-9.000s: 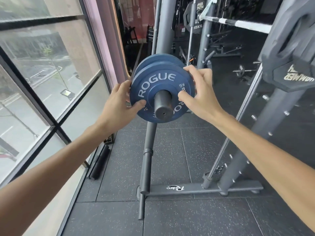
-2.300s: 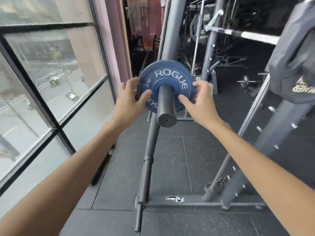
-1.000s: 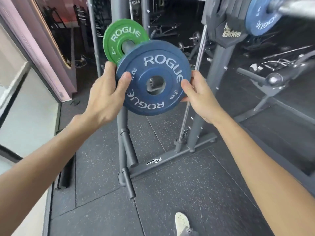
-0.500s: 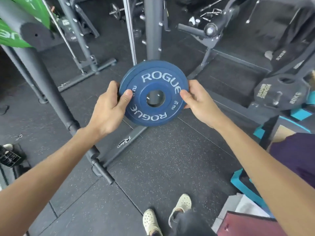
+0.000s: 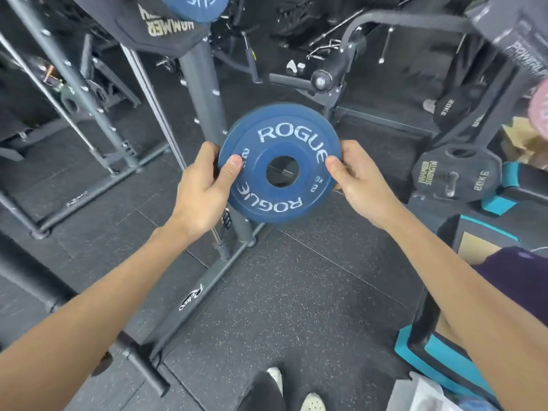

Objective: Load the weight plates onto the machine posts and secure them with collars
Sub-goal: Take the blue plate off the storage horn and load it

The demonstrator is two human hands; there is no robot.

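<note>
I hold a small blue ROGUE weight plate [image 5: 278, 163] in front of me, face towards me, its centre hole empty. My left hand [image 5: 204, 185] grips its left rim with the thumb on the face. My right hand [image 5: 360, 179] grips the right rim the same way. The plate is in the air above the floor, on no post. Another blue plate [image 5: 194, 5] sits at the top edge, partly cut off. A bare horizontal machine post [image 5: 321, 80] points towards me beyond the held plate.
A grey upright [image 5: 201, 93] of the rack stands just behind the plate, its base rail [image 5: 204, 287] running across the black rubber floor. Black 20 kg plates [image 5: 456, 173] rest on a low peg at right. Teal-edged boxes [image 5: 430, 348] lie at lower right. My shoes [image 5: 296, 393] are below.
The blue plate came off the storage post, where the green plate stayed. I have turned right with it in both hands; the rack upright is now behind it.
</note>
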